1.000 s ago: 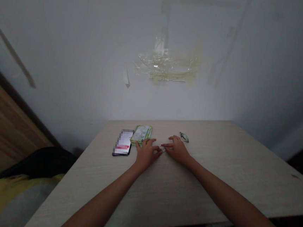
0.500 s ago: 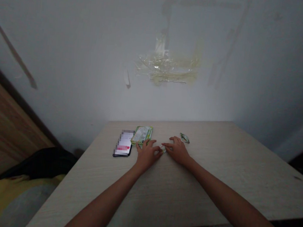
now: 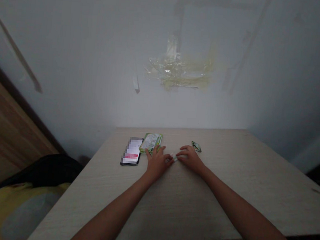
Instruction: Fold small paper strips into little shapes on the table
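Between my two hands, low over the table, is a small whitish piece (image 3: 174, 157), too small and dim to name. The thumb and index finger of my left hand (image 3: 156, 163) pinch its left side, while the other fingers fan out toward a green-and-white packet (image 3: 151, 143). My right hand (image 3: 191, 160) has its fingertips closed in on the piece from the right. Behind the right hand lies a small crumpled green wrapper (image 3: 196, 146).
A phone (image 3: 131, 152) with a lit, partly blurred screen lies left of the packet. The pale wooden table (image 3: 186, 208) meets a wall (image 3: 104, 55) bearing old tape (image 3: 178, 71). Yellow-and-grey fabric (image 3: 17, 208) and a wooden panel (image 3: 0, 121) are at the left.
The right fingertips have drawn slightly away from the left ones, and more of the whitish piece shows between them. The whole view has shifted a little.
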A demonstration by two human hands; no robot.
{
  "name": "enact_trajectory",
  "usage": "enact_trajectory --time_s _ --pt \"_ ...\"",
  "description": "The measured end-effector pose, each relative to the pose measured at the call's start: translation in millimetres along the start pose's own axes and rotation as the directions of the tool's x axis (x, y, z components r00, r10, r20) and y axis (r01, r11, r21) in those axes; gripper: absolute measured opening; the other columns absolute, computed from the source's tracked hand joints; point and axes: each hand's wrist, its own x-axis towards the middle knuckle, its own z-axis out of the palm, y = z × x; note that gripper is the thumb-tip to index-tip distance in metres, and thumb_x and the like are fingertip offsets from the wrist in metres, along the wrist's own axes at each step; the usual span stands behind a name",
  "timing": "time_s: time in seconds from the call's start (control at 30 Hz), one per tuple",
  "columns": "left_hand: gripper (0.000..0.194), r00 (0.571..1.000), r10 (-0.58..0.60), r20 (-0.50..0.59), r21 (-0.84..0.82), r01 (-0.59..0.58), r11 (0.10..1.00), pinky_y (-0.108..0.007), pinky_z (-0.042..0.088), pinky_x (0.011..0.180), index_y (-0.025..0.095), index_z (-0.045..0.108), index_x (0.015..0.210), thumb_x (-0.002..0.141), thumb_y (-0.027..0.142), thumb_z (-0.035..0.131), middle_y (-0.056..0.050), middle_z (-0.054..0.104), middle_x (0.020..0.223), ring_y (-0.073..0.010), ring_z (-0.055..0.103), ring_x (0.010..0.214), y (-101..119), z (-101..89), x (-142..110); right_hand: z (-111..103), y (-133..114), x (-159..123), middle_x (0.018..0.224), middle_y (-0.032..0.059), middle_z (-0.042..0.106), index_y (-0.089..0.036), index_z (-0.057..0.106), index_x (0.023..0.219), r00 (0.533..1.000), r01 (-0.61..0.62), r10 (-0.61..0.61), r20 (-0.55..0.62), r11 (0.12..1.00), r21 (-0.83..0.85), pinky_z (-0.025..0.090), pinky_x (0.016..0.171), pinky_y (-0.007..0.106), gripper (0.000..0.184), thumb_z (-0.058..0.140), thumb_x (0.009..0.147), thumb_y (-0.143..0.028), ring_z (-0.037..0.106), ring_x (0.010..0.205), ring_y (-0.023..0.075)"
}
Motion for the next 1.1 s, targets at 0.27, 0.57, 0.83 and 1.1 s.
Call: enact_trajectory --time_s 0.27,0.57,0.83,1.1 --pt "0.031 0.999 -0.027 -0.025 0.011 0.027 1.000 -0.074 0.011 0.107 0.041 0.070 0.108 0.081 0.055 0.062 -0.006 0.038 0.152 -0.0367 0.023 0.143 1.9 2.9 0.1 -19.9 -7.8 0.8 0.112 0.0097 0.059 -0.023 0.076 0.082 0.984 0.167 -0.171 0.052 0.984 0.068 0.044 0.098 0.041 0.008 0.069 0.083 -0.023 0.052 0.110 0.0222" --pt "0.034 1.000 0.019 -0.019 0.061 -0.018 0.998 -0.076 0.006 0.108 0.043 0.068 0.113 0.085 0.056 0.055 -0.004 0.032 0.156 -0.0374 0.020 0.145 5.3 -3.3 -0.9 -22.8 -5.8 1.1 0.116 0.0100 0.059 -0.021 0.075 0.082 0.984 0.115 -0.124 0.125 0.991 0.072 0.041 0.103 0.041 0.015 0.064 0.087 -0.030 0.052 0.116 0.0214" --pt "0.038 0.999 0.028 0.027 0.078 -0.030 0.997 -0.076 0.004 0.107 0.045 0.064 0.119 0.086 0.058 0.052 -0.002 0.027 0.158 -0.0387 0.018 0.145 4.5 -6.0 0.9 -25.0 -8.8 4.0 0.116 0.0107 0.060 -0.020 0.076 0.083 0.979 0.132 -0.128 0.159 0.991 -0.012 0.043 0.100 0.040 0.018 0.063 0.088 -0.032 0.053 0.114 0.0222" --pt "0.037 1.000 0.019 0.024 0.060 -0.020 0.998 -0.077 0.004 0.107 0.048 0.064 0.118 0.084 0.059 0.055 0.000 0.026 0.159 -0.0387 0.019 0.145 -0.8 -2.5 2.0 -21.9 -19.9 4.7 0.109 0.0115 0.061 -0.022 0.077 0.087 0.979 0.177 -0.158 0.130 0.973 -0.148 0.047 0.091 0.038 0.020 0.059 0.090 -0.030 0.055 0.105 0.0224"
